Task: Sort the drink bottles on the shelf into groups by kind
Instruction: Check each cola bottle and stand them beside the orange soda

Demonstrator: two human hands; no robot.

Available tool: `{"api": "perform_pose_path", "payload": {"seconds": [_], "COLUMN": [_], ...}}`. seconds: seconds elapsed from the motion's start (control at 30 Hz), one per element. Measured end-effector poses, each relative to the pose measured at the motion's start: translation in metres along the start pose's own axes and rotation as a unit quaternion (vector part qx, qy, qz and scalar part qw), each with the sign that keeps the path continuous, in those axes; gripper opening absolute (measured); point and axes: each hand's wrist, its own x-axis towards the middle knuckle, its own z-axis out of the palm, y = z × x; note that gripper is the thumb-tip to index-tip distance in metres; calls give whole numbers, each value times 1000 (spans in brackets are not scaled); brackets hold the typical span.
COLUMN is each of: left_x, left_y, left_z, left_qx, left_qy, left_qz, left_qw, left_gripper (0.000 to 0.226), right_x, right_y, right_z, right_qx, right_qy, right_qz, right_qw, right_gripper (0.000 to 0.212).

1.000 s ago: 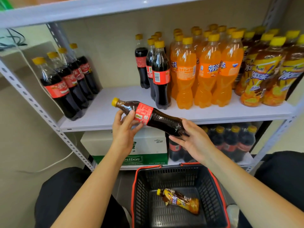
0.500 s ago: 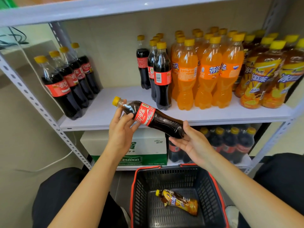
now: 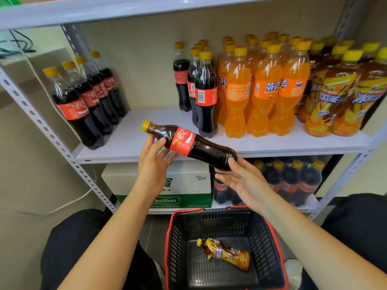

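Beige wall (image 3: 136, 76) backs a grey steel rack w/ perforated uprights (image 3: 41, 126); a white cable (image 3: 69, 204) trails down at far L. Mid shelf (image 3: 150, 122) is a white board, w/ a 2nd board (image 3: 125, 9) overhead. On the mid shelf, L to R: a row of 4 cola bottles (image 3: 83, 105) running front-to-back, then well apart a 2nd cola cluster (image 3: 206, 97) touching a block of orange soda bottles (image 3: 261, 91), then iced tea bottles (image 3: 335, 97) at far R. All caps are yellow. Cola labels are red w/ white script 可口可乐; the front one in the cluster faces barcode-out. Orange soda labels read 芬达 in blue, w/ a small "FANTA" on one. Tea wrappers are yellow-orange w/ 冰红茶 in pale letters. The held cola bottle (image 3: 188, 143) is in the air just in front of the mid shelf's edge, tilted, cap up-L, base down-R, red label facing the camera. L hand (image 3: 152, 168) grasps it at the shoulder, fingers curled over the front. R hand (image 3: 245, 181) is palm-up & released, fingers near straight, thumb tip touching the bottle's base. Under the mid shelf sits a white & green carton (image 3: 188, 181) printed "estbon" (1st letter hidden by the L arm) plus small print incl. "Drinking Water", beside more dark bottles (image 3: 293, 181) w/ red labels. Lower down, btw the person's dark-trousered knees (image 3: 73, 237), is a black basket (image 3: 173, 248) w/ red rim, holding 1 tea bottle (image 3: 226, 253) on its side, cap to the L.
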Motion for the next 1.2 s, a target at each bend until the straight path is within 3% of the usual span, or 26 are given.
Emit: {"api": "perform_pose_path", "payload": {"seconds": [0.3, 0.53, 0.67, 0.73, 0.83, 0.93, 1.07, 1.2], "left_x": [-2, -11, -17, -23, -28, -32, -29, -27], "left_y": [3, 9, 11, 8, 2, -3, -2, 5], "left_z": [3, 8, 10, 15, 21, 27, 30, 23], "left_qx": [-28, 28, 91, 124, 155, 177, 174, 221], "left_qy": [-37, 10, -15, -49, -83, -111, -130, -105], "left_qz": [23, 54, 75, 89, 92, 90, 80, 154], "left_qw": [999, 998, 993, 987, 980, 974, 973, 957], "left_gripper": [62, 82, 63, 55, 62, 65, 54, 40], "right_x": [1, 4, 4, 2, 0, 1, 1, 1], "right_y": [7, 13, 14, 16, 25, 29, 30, 37], "right_z": [-5, -11, -9, -5, 1, 1, -9, -18], "right_qx": [-13, -107, -329, -398, -424, -413, -414, -443], "right_qy": [-27, -12, 0, -43, -89, -65, -37, -41], "right_qz": [20, 61, -44, -111, -157, -185, -185, -175], "right_qw": [999, 992, 943, 910, 888, 890, 891, 878], "right_gripper": [43, 43, 47, 58, 69, 73, 70, 73]}}
